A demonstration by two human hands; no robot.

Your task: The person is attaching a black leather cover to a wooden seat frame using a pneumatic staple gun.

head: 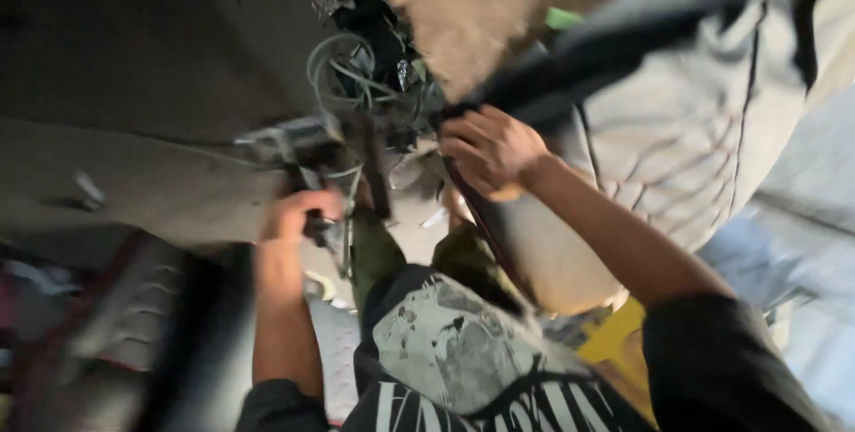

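Observation:
The picture is blurred by motion. My right hand (488,149) is closed on the dark edge of a big pale quilted cushion with black trim (686,120), which fills the right side. My left hand (298,212) is closed around a dark metal tool or bar (298,142) at the centre left; what it is cannot be made out. Between my hands sits a tangle of grey cables (343,71) and dark parts. My black printed shirt (454,352) fills the bottom.
A brown rough panel (463,4) hangs above the cables. A grey floor surface (134,67) spreads to the left. Another dark quilted cushion (116,325) lies at the lower left, and something yellow (614,334) shows under my right arm.

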